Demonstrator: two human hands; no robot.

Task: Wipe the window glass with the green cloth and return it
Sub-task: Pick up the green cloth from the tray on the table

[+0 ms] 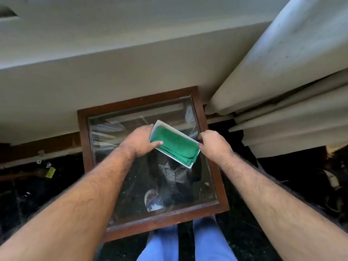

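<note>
Head view: looking steeply down at a framed pane lying flat, with both bare forearms reaching in from the bottom corners.
Yellow tag (50,172): out at 9 o'clock on the dark ground, well apart from the frame.
Left hand (140,141): closed on the 10 o'clock end of the white tray (188,164), thumb lying over the near edge of the cloth, fingers hidden under the tray.
Window glass (131,189): set in a brown wooden frame (83,140), dusty and streaked, reflecting pale boards and dark shapes; it fills the middle of the scene.
Green cloth (174,145): folded flat in several layers inside the tray, held just above the upper half of the glass; its corners stick out slightly at the 4 o'clock end.
White tray: a shallow rectangle, tilted with its long axis running from 10 o'clock to 4 o'clock.
Right hand (213,145): pinching the tray's rim at 3 o'clock, thumb and fingertips closed on the edge beside the cloth's corner.
Blue trousers (207,240): two legs at 6 o'clock, just below the frame's near rail.
Cream wall (131,63): at 12 o'clock, with pale stacked boards (282,113) leaning at 2 o'clock.
</note>
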